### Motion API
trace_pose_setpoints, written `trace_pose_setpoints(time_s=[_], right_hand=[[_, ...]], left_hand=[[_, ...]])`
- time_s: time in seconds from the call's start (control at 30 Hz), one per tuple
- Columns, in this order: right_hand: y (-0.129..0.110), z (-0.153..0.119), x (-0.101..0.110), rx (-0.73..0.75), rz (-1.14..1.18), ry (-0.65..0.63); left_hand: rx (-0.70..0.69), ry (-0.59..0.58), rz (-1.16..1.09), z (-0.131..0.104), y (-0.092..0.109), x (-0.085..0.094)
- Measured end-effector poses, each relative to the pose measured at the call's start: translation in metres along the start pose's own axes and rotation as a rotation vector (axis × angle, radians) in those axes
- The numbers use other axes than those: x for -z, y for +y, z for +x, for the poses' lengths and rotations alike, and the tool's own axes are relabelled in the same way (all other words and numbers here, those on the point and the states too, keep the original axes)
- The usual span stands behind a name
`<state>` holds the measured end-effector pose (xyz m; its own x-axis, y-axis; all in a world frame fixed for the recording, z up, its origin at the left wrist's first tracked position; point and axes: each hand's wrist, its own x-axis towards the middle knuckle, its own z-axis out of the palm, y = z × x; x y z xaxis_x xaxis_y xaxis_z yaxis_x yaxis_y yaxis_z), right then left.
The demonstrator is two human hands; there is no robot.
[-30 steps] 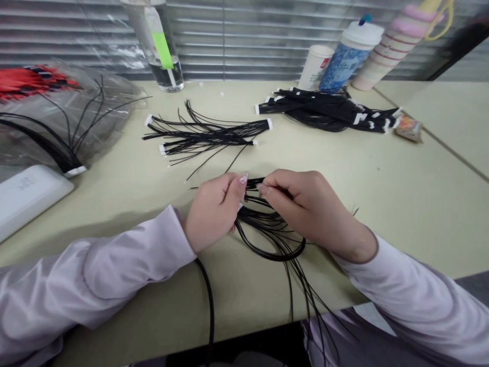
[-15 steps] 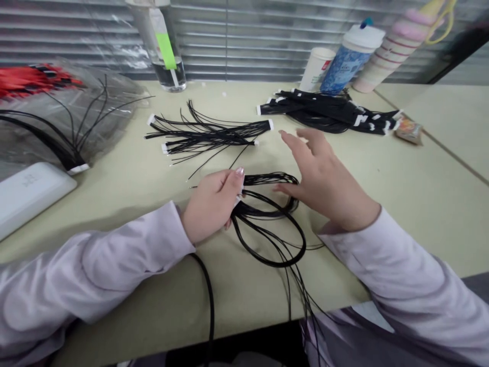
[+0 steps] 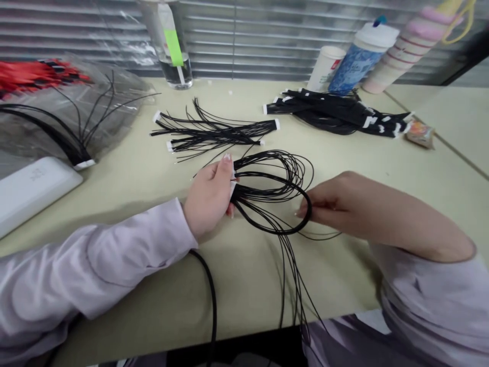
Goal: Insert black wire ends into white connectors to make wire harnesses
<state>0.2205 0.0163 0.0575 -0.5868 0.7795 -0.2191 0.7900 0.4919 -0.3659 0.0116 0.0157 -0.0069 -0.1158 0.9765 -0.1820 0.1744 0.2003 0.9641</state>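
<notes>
Diffuse, moderate light covers the table [image 3: 244,285], with soft shadows beside the left sleeve [image 3: 130,250] and beneath the right forearm [image 3: 412,224]. Pale glare streaks the blinds [image 3: 214,46] behind the table. Wide-angle stretch tilts the blue cup [image 3: 353,63] at the table's far edge; the held wires [image 3: 248,193] lose detail where bunched.

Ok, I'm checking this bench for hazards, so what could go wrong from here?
The loose wires trailing over the near edge of the table might snag. The thick cable loop crosses the thin looped wires, so they could tangle. Both fan out from the left hand; if its grip slipped, the loops might spring apart.
</notes>
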Motion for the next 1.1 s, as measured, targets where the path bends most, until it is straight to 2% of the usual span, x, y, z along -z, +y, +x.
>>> trace_pose_setpoints(time_s=[0.07,0.13,0.23,0.37,0.5,0.6,0.67,0.73,0.8,0.87,0.93,1.0,1.1], right_hand=[[-0.005,0.006,-0.007,0.108,0.127,-0.067],[-0.011,0.013,-0.016,0.178,0.252,-0.045],[-0.018,0.019,-0.025,0.201,0.351,0.015],[-0.018,0.019,-0.027,0.169,0.294,0.089],[-0.012,0.015,-0.021,0.139,0.042,0.193],[-0.007,0.006,-0.01,0.016,-0.186,0.386],[-0.006,-0.002,-0.001,-0.142,-0.178,0.64],[-0.009,-0.009,0.007,-0.227,0.042,0.924],[-0.013,-0.013,0.011,-0.153,0.397,1.099],[-0.018,-0.013,0.01,-0.026,0.726,1.107],[-0.021,-0.009,0.004,0.055,0.909,0.993],[-0.022,-0.002,-0.005,0.067,0.909,0.824],[-0.021,0.01,-0.019,0.047,0.66,0.672]], left_hand=[[-0.02,-0.006,0.005,0.0,-0.001,0.0],[-0.052,-0.015,0.012,0.0,-0.003,0.001],[-0.075,-0.004,0.006,0.0,-0.005,0.002],[-0.054,0.009,0.011,0.0,-0.003,0.001],[-0.028,0.039,0.023,0.0,0.0,-0.001],[-0.021,0.051,0.018,0.0,0.002,-0.001],[-0.026,0.028,0.034,-0.002,0.004,-0.001],[-0.041,0.014,0.051,-0.003,0.006,0.0],[-0.05,0.015,0.063,-0.004,0.006,0.001],[-0.05,0.016,0.078,-0.005,0.006,0.001],[-0.058,-0.003,0.098,-0.005,0.006,0.002],[-0.076,-0.041,0.114,-0.007,0.006,0.002],[-0.115,-0.116,0.131,-0.01,0.006,0.003]])
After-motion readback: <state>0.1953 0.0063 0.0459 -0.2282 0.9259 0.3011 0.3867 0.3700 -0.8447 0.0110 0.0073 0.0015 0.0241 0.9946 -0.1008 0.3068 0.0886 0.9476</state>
